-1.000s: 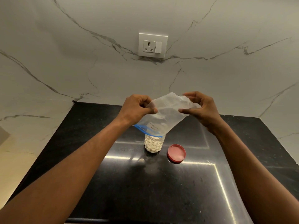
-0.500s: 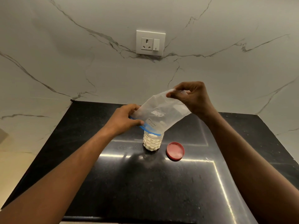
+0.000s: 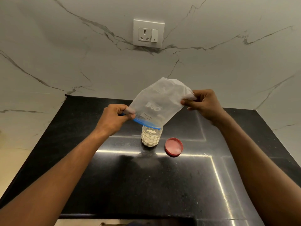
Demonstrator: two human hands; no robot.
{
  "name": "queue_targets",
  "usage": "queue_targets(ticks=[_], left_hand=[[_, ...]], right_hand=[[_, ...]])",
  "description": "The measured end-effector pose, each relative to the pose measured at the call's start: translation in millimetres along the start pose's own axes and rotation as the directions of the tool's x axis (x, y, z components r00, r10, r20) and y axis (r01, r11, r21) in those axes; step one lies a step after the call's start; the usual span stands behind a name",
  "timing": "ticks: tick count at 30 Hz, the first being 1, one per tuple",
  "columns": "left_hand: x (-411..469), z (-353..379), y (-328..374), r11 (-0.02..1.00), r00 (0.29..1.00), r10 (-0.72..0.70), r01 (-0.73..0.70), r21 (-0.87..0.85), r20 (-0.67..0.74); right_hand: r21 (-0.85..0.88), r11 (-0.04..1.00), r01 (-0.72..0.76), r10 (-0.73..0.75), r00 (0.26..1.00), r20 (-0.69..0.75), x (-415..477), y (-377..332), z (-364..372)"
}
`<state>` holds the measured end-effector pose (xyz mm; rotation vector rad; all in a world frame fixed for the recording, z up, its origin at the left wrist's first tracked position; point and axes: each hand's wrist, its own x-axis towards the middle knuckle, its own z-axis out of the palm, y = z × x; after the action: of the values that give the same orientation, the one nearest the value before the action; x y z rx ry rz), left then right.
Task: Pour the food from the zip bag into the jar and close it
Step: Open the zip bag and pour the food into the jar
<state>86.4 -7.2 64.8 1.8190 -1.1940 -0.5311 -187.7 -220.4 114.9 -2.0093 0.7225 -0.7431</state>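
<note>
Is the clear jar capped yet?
No, open. The ribbed clear jar stands uncapped under the zip bag's blue mouth; its red round lid lies beside it, apart.

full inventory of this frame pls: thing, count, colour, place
zip bag: 1, clear with blue zip strip, held upturned over the jar, mouth down
jar: 1, clear, filled with white food, upright on the counter, lid off
lid: 1, red, lying on the counter right of the jar
counter: 1, glossy black
socket plate: 1, white, on the marble wall
left hand: 1, pinching the bag's zip end
right hand: 1, pinching the bag's bottom corner
</note>
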Motion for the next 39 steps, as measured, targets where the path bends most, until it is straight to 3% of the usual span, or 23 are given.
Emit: queue_targets(ticks=[11, 16, 22, 26, 34, 39], left_hand=[[0, 5, 3, 1.000, 1.000, -0.019, 0.019, 0.013, -0.020], [6, 3, -2, 1.000, 0.999, -0.011, 0.011, -0.007, -0.030], [8, 12, -4, 0.999, 0.999, -0.035, 0.035, -0.022, -0.008], [9, 11, -9, 0.999, 0.999, -0.043, 0.044, 0.017, -0.029], [13, 13, -9, 0.997, 0.998, -0.066, 0.066, 0.025, -0.019], [18, 9, -9, 0.998, 0.997, -0.056, 0.055, -0.019, -0.046]], right_hand=[[0.012, 0.999, -0.036, 0.037, 0.998, -0.056, -14, 14, 29], [0.096, 0.995, -0.037, 0.055, 0.979, -0.195, -15, 14, 13], [0.020, 0.999, -0.035, 0.036, 0.997, -0.073, -19, 10, 42], [0.080, 0.996, -0.045, 0.058, 0.982, -0.180, -15, 9, 23], [0.023, 0.999, -0.048, 0.050, 0.993, -0.107, -10, 10, 30], [0.109, 0.993, -0.052, 0.073, 0.976, -0.204, -7, 11, 14]])
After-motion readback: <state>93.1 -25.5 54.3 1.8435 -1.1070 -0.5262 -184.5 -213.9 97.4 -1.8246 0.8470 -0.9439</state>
